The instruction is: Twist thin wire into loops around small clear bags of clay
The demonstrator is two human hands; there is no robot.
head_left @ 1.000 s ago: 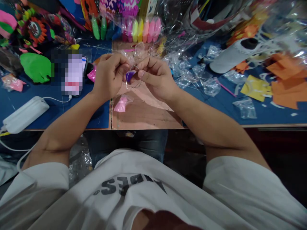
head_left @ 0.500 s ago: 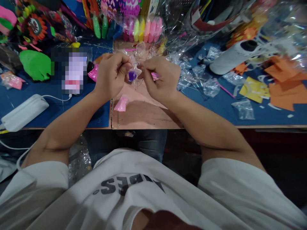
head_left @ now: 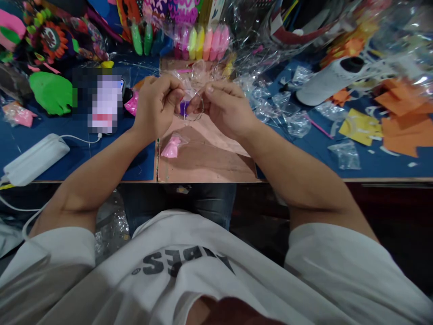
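Above the wooden board [head_left: 209, 164], my left hand [head_left: 154, 106] is closed in a pinch on a thin wire-like strand. My right hand [head_left: 230, 108] pinches the same thin strand [head_left: 195, 119], which curves in a loop between my hands. A small purple piece [head_left: 183, 107] shows beside the left fingertips; whether the fingers touch it, I cannot tell. Below my left hand, a pink lump in a small clear bag [head_left: 172, 147] lies on the board. Crumpled clear plastic [head_left: 199, 72] sits just beyond my fingers.
On the left are a phone [head_left: 104, 101], a white power bank [head_left: 37, 159] with a cable, and a green lump [head_left: 52, 92]. Several coloured packets [head_left: 201, 43] stand at the back. To the right lie a white tube [head_left: 328, 81], orange sheets [head_left: 404, 133] and clear bags [head_left: 345, 154].
My right hand has turned and its fingers have shifted slightly up. The strand's loop now shows more openly between my hands, and the purple piece is more covered.
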